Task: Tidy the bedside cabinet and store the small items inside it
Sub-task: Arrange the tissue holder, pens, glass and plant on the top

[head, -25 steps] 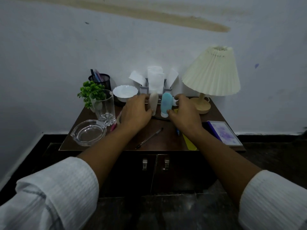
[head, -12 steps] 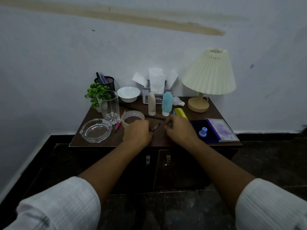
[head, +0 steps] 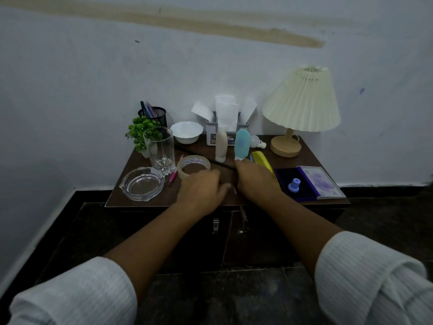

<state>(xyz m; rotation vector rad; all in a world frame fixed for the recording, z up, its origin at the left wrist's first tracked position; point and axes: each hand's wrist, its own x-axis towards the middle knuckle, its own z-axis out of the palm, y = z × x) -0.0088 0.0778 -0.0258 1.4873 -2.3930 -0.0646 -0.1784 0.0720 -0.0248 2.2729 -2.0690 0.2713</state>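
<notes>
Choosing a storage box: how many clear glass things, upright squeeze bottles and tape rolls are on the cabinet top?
Clear glass: 2, tumbler and ashtray
Upright squeeze bottles: 2, beige bottle and blue bottle
Tape roll: 1
Total: 5

- A pale wall (head: 93,90) fills the far side, crossed high up by a long tan streak (head: 210,24).
- White skirting (head: 35,240) runs along its foot on the left.
- The floor (head: 386,219) is dark.
- A dark wooden cabinet (head: 307,158) stands against the wall, both doors closed.
- A cream pleated lamp (head: 302,102) stands on its far right corner.
- The light is dim.
</notes>
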